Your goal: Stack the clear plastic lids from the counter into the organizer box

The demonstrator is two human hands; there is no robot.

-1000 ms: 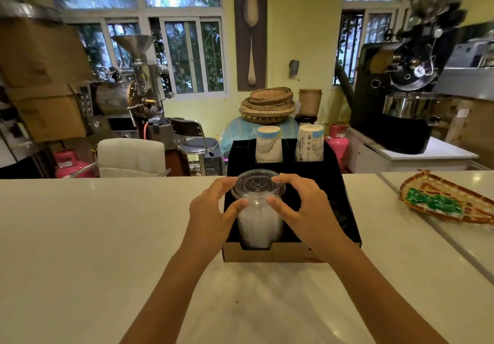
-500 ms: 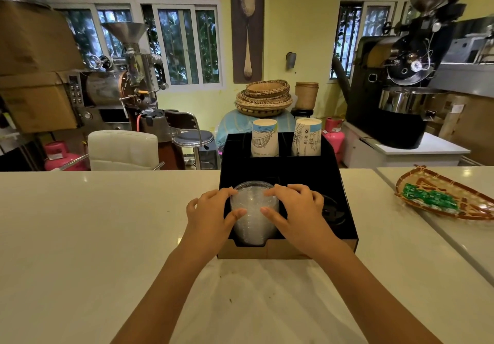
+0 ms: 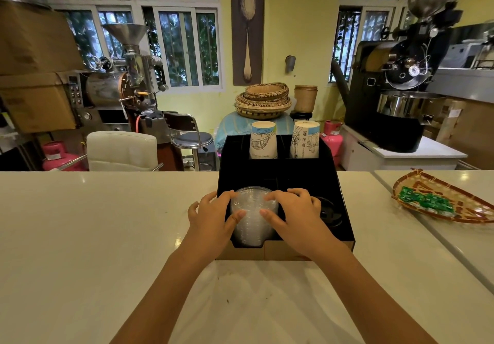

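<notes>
A stack of clear plastic lids (image 3: 251,220) stands in the front left compartment of the black organizer box (image 3: 344,210) on the white counter. My left hand (image 3: 211,218) wraps the stack's left side and my right hand (image 3: 294,215) wraps its right side, thumbs on its front and fingers over its top edge. The stack's top sits about level with the box walls. Black lids (image 3: 330,212) lie in the front right compartment, partly hidden by my right hand.
Two stacks of paper cups (image 3: 263,140) (image 3: 306,140) stand in the box's back compartments. A woven tray (image 3: 443,202) with green packets lies on the counter at right. A seam in the counter runs diagonally at right. Chairs and roasting machines stand behind the counter.
Both hands have lowered the stack of clear lids into the front left compartment; a second ago its top stood well above the box walls.
</notes>
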